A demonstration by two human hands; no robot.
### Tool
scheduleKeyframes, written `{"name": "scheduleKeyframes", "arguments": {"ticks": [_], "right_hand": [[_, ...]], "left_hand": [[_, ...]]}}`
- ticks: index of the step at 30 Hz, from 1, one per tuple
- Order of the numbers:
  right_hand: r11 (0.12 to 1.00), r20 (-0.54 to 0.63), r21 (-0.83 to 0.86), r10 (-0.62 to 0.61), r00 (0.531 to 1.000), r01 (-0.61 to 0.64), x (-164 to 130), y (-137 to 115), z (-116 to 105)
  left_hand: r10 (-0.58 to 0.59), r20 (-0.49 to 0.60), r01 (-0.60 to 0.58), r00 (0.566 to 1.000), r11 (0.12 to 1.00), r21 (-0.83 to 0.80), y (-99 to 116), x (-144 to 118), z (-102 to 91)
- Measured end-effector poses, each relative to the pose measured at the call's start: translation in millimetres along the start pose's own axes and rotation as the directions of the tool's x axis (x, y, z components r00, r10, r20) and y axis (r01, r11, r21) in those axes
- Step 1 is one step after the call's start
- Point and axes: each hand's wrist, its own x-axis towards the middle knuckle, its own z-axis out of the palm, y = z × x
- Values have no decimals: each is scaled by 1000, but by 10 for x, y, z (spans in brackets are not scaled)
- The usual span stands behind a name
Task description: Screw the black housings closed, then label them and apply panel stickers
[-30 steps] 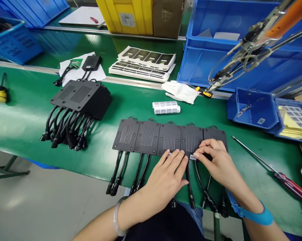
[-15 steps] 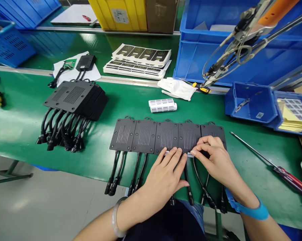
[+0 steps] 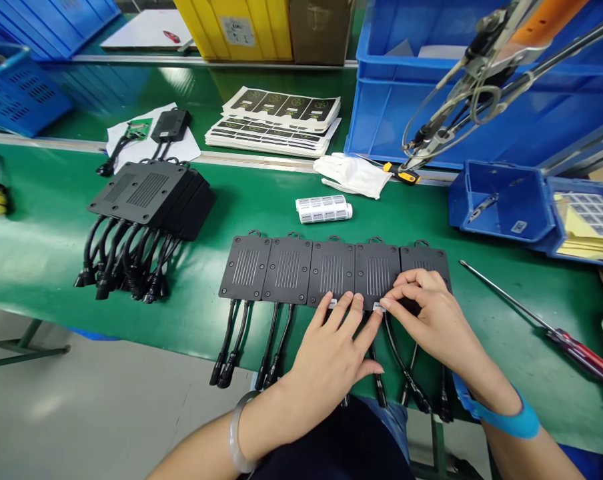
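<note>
Head view: I see five black modules (image 3: 331, 272) in a row near the table's (image 3: 46, 240) front edge. My left hand (image 3: 334, 353) lies flat, fingers open, on the third module. My right hand (image 3: 426, 320) pinches a small white label (image 3: 379, 307) at the fourth module's lower edge. Two modules show labels; three appear unlabelled.

Both hands, left (image 3: 334, 350) and right (image 3: 426, 317), lie palm-down, fingertips meeting.
</note>
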Motion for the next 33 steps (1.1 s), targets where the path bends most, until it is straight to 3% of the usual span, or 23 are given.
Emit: {"name": "scheduleKeyframes", "arguments": {"ticks": [4,8,11,15,17,19,20,23,26,33], "right_hand": [[978,-59,-104,-185,981,178,-99,-43,-46],[821,65,-400,-417,906,407,-259,-34,-39],[753,56,-514,-448,892,410,-322,37,-88],[871,-112,-355,-400,910,339,-279,90,-222],[921,-168,-241,-350,921,306,-216,57,-261],[947,-197,-166,-306,931,276,-133,-2,-265],[953,-202,-138,-293,935,269,-87,-35,-258],[962,-186,-82,-273,944,261,66,-108,-238],[972,-157,-37,-234,959,231,251,-134,-241],[968,-212,51,-231,950,247,844,-178,-114]], "left_hand": [[-1,9,1,1000,1000,-7,-3,19,-33],[24,38,-23,999,1000,-16,-13,-2,-109],[80,65,-75,995,994,-76,-120,15,-261],[158,112,-119,981,949,-292,-583,278,-501],[-37,-1,35,999,962,-272,-936,520,-544],[-269,-140,232,953,944,-233,-1294,776,-509],[-354,-141,311,925,914,-260,-1449,888,-470],[-375,-120,327,919,897,-299,-1731,1089,-337],[-321,-118,260,940,895,-362,-1727,1081,-270],[-249,-186,100,951,811,-576,-1376,884,-352]]}}
